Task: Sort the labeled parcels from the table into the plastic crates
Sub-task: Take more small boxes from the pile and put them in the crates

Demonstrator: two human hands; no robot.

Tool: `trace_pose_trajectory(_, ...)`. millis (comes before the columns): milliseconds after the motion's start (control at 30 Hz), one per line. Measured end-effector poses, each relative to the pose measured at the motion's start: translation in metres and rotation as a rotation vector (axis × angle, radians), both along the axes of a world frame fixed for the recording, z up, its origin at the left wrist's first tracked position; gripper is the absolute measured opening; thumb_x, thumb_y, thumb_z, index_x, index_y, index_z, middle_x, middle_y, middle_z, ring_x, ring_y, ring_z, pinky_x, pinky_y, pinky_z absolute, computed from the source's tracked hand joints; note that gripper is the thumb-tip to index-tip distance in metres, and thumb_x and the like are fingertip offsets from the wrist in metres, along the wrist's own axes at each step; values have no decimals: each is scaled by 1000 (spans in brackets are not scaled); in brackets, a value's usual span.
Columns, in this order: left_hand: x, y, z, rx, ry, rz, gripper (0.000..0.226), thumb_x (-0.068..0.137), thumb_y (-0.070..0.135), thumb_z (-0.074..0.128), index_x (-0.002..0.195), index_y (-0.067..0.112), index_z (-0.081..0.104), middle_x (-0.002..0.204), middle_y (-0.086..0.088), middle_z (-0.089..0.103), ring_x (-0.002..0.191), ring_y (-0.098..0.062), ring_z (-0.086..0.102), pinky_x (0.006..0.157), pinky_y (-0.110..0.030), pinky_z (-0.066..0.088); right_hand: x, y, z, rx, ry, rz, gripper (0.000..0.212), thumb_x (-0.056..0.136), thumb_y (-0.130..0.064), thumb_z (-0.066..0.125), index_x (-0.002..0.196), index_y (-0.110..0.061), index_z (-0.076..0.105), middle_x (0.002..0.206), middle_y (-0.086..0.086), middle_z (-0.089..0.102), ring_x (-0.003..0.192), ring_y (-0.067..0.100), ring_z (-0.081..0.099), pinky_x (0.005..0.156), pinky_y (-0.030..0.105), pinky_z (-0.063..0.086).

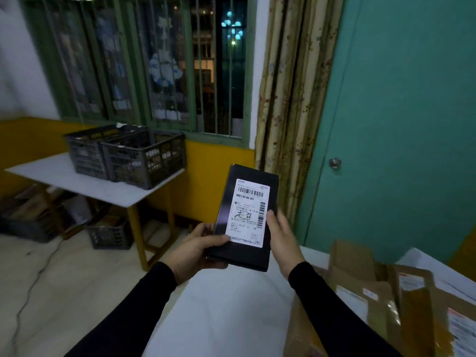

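Observation:
A flat black parcel (231, 191) with a white shipping label facing me is held up in the middle of the view. My left hand (198, 251) grips its lower left corner, thumb on the front. My right hand (280, 235) holds its right edge, thumb on the label's side. Two dark plastic crates (144, 161) stand side by side on a white side table (85, 184) at the left, under the window. Several brown labeled parcels (401, 297) lie on the white table (219, 318) at the lower right.
More crates (108, 237) and cardboard sit on the floor under the side table. A cable runs across the pale floor at the left. A teal door (401, 124) and a floral curtain (288, 104) stand behind the near table.

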State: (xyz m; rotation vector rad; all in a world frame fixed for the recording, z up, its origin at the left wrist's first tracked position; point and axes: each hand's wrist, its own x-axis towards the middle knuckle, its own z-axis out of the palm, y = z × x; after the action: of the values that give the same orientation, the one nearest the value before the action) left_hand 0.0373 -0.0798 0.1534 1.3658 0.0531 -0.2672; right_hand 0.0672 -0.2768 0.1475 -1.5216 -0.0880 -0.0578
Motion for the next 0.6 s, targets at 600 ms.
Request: trace_pose_trajectory(600, 17, 328, -3, 136, -164, 521, 34, 93, 42, 59, 124, 29, 53, 121, 9, 67, 108, -7, 64, 92, -31, 51, 54, 368, 8, -46, 3, 360, 25, 104, -40, 42, 127, -51, 45, 117, -15, 67, 102, 7, 67, 79, 29, 57)
